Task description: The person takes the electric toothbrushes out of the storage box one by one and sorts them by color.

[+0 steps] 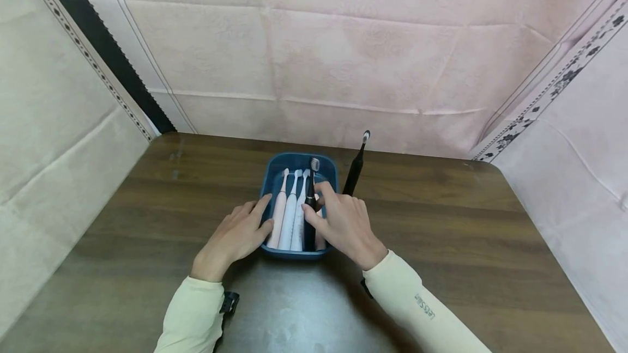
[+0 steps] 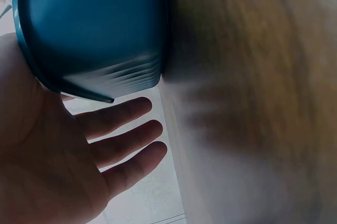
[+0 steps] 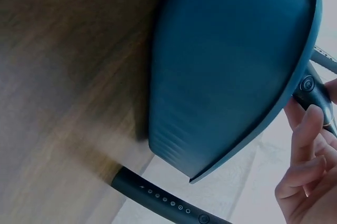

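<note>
A blue plastic basket (image 1: pixel 294 254) sits on the table with pink and white electric toothbrushes (image 1: pixel 288 217) side by side in it. My right hand (image 1: pixel 349 222) reaches over the basket's right side and pinches a black electric toothbrush (image 1: pixel 310 200) between thumb and fingers, its bristle head pointing away from me. In the right wrist view this toothbrush's button (image 3: pixel 307 83) shows just above the rim. My left hand (image 1: pixel 240 236) rests against the left rim, its fingers extended; in the left wrist view three fingers (image 2: pixel 129 142) stand straight beyond the basket wall (image 2: pixel 95 23).
Another black electric toothbrush (image 1: pixel 354 173) stands upright on the wooden table (image 1: pixel 441 222), just right of the basket; its row of indicator marks faces the right wrist camera. Pale cloth (image 1: pixel 319 59) hangs behind the table and along both sides.
</note>
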